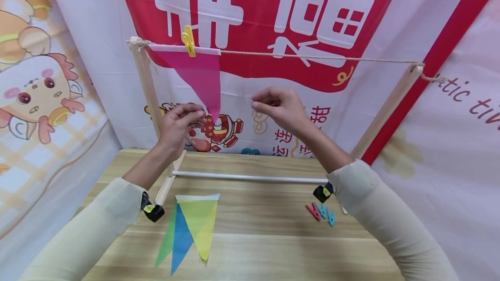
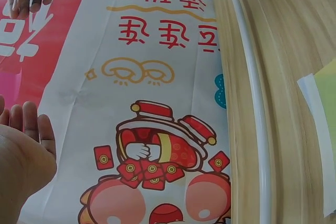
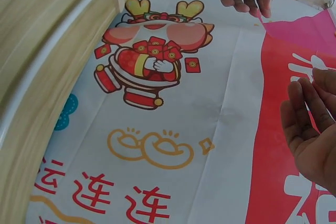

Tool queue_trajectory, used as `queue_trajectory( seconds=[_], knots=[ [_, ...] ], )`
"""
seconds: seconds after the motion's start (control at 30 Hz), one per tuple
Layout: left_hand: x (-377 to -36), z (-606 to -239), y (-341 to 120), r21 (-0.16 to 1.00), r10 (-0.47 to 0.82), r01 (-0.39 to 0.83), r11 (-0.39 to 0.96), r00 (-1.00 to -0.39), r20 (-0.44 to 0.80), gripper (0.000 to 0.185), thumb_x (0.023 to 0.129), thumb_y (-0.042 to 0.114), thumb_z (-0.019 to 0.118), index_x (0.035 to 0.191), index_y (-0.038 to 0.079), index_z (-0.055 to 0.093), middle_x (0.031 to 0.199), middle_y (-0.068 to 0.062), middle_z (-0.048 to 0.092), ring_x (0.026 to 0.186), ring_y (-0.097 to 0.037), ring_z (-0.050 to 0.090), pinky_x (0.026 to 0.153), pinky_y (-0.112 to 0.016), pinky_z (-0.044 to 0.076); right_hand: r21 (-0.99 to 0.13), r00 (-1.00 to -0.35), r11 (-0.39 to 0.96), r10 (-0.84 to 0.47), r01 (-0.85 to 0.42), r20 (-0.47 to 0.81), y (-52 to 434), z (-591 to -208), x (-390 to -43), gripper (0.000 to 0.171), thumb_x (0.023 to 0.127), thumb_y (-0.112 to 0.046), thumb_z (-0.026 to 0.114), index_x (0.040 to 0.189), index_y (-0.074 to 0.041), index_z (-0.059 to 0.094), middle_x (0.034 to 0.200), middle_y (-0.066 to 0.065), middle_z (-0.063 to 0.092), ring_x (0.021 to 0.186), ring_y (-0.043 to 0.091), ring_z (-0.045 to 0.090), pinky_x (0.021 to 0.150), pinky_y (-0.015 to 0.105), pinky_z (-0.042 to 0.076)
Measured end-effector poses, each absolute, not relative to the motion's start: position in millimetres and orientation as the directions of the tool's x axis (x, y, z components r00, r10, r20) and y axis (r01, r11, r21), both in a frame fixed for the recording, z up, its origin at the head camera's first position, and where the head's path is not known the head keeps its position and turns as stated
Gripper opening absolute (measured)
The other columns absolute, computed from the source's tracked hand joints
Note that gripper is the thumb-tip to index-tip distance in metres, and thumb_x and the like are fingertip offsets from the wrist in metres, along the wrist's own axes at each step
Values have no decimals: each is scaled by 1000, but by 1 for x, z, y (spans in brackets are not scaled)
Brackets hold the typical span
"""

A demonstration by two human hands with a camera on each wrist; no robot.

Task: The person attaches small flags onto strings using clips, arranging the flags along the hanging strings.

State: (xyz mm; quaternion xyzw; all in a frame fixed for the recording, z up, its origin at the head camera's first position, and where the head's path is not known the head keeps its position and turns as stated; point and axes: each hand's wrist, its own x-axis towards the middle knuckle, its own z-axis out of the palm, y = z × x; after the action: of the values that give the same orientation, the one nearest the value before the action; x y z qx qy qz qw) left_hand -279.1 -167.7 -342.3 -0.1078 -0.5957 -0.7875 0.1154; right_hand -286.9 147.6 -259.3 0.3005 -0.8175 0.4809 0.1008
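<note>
A pink pennant (image 1: 203, 70) hangs by its white top band from a twine line (image 1: 312, 57). One yellow clothespin (image 1: 189, 40) clips that band to the twine. My left hand (image 1: 177, 125) is raised beside the pennant's lower tip, fingers loosely bent and nothing seen in them; whether it touches the tip I cannot tell. To the right of the pennant, below the twine, my right hand (image 1: 283, 105) hovers with relaxed fingers. In the right wrist view that same right hand (image 3: 315, 129) shows nothing held.
Two wooden posts (image 1: 145, 81) carry the twine, with a white rod (image 1: 250, 178) across the bottom. On the wooden table (image 1: 265, 246) lie overlapping yellow (image 1: 200, 224), blue (image 1: 181, 242) and green (image 1: 167, 237) pennants. One red clothespin (image 1: 313, 211) and blue clothespins (image 1: 331, 217) lie at right.
</note>
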Motion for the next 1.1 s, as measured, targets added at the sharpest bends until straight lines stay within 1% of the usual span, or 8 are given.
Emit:
queue_trajectory(
  seconds=[0.27, 0.3, 0.47, 0.6, 0.77, 0.9, 1.0, 1.1],
  knots=[
    [-277, -346, -168, 933, -43, 271, -239, -962, 269, 6, 108, 11, 77, 114, 10, 80, 100, 5, 82, 87, -11, 79, 79, -22, 64, -724, -800, 364, -400, -586, 447, 155, -269, -285, 27, 105, -24, 82, 128, -10, 83, 120, 9, 85, 101, 27, 80, 83, 22, 64],
    [-276, -347, -168, 935, -43, 269, -232, -963, 266, 7, 108, 11, 77, 114, 9, 80, 99, 5, 82, 86, -10, 79, 77, -22, 63, -724, -800, 363, -400, -587, 448, 156, -271, -285, 26, 105, -24, 83, 128, -10, 83, 119, 9, 85, 101, 28, 80, 82, 22, 64],
    [-276, -352, -168, 934, -22, 273, -233, -961, 275, 10, 108, 8, 77, 116, 3, 78, 97, 5, 81, 85, -10, 78, 76, -22, 64, -736, -808, 356, -389, -576, 443, 160, -279, -284, 25, 106, -23, 82, 126, -9, 84, 116, 11, 85, 100, 34, 78, 77, 21, 62],
    [-277, -356, -167, 933, 9, 270, -239, -960, 280, 10, 108, 7, 76, 117, 3, 77, 101, 4, 80, 87, -9, 79, 81, -24, 68, -748, -816, 349, -375, -564, 440, 162, -286, -283, 25, 106, -22, 82, 126, -7, 84, 115, 11, 85, 95, 27, 77, 76, 21, 62],
    [-277, -360, -168, 949, 24, 243, -203, -967, 253, 13, 108, 11, 77, 118, 3, 75, 104, 4, 80, 89, -10, 79, 82, -26, 69, -762, -826, 343, -358, -549, 435, 165, -294, -282, 23, 106, -24, 83, 124, -9, 85, 114, 10, 85, 92, 21, 76, 76, 22, 62],
    [-274, -365, -168, 959, 34, 213, -188, -974, 223, 12, 110, 15, 76, 118, 6, 76, 103, 4, 82, 90, -12, 79, 79, -25, 69, -776, -831, 327, -356, -540, 428, 169, -300, -282, 20, 106, -22, 83, 121, -9, 84, 111, 10, 84, 88, 22, 74, 73, 22, 60],
    [-273, -368, -167, 962, 41, 199, -189, -977, 211, 8, 111, 14, 73, 117, 11, 78, 102, 4, 82, 90, -12, 79, 77, -23, 68, -775, -831, 328, -354, -541, 430, 172, -304, -281, 19, 106, -21, 83, 120, -9, 85, 110, 10, 84, 86, 22, 72, 72, 24, 59],
    [-272, -369, -166, 967, 49, 190, -170, -978, 201, 7, 112, 15, 73, 116, 14, 78, 103, 6, 81, 91, -10, 79, 80, -22, 68, -771, -830, 333, -351, -543, 433, 175, -308, -280, 19, 105, -21, 83, 120, -8, 85, 111, 10, 83, 86, 28, 71, 70, 24, 58]
  ],
)
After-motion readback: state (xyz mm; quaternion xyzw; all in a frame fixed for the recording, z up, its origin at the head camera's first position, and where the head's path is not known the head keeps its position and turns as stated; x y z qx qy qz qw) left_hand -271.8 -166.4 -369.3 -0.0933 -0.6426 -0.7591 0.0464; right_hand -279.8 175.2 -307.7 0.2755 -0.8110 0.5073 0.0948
